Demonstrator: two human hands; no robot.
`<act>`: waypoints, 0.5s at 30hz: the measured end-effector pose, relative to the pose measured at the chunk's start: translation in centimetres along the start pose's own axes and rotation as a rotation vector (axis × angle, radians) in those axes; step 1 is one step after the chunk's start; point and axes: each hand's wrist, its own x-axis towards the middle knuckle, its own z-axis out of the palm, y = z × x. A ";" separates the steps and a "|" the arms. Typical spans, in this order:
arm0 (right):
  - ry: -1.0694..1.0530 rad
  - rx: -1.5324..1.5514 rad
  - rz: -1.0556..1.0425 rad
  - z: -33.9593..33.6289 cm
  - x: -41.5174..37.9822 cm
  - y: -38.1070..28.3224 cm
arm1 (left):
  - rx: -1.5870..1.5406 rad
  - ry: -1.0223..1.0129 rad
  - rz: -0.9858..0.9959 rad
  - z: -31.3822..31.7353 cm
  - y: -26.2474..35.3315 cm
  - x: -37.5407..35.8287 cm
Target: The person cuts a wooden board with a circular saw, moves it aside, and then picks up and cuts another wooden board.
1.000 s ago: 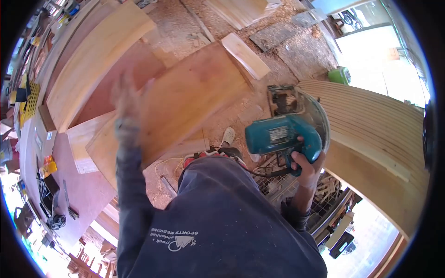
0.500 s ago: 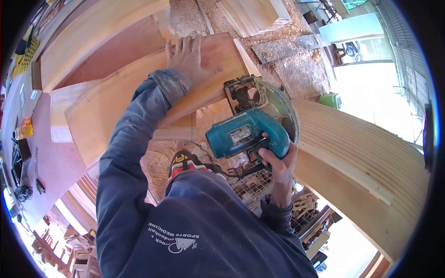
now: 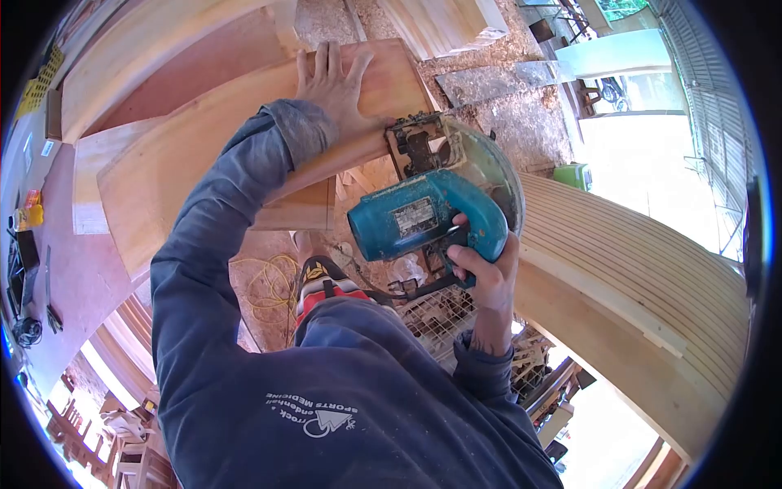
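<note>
My left hand lies flat with its fingers spread on a wide wooden board, close to the board's right end. My right hand is wrapped round the rear handle of a teal circular saw, with the thumb near the trigger. The saw's metal base meets the board's right edge, just right of my left hand. A guard covers the blade on the saw's right side, so the blade is hidden. A black cord runs from the handle down toward my legs.
Stacked long planks lie at the right. A thick timber block is at the top. Tools and a yellow item rest on the pinkish table at the left. A yellow cord and a metal grate are below. Sawdust covers the ground.
The view has shifted slightly, so the scene sits a little higher and more to the left. My left hand's fingers are spread wider. My right hand still holds the saw at the board's edge.
</note>
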 end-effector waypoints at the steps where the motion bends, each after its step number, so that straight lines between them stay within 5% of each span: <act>1: 0.004 -0.002 -0.005 0.0 0.0 0.0 | -0.007 -0.005 0.004 0.0 0.1 0.0; 15: -0.006 -0.035 0.042 0.2 0.6 -0.2 | -0.018 -0.023 -0.001 -0.6 -0.2 0.3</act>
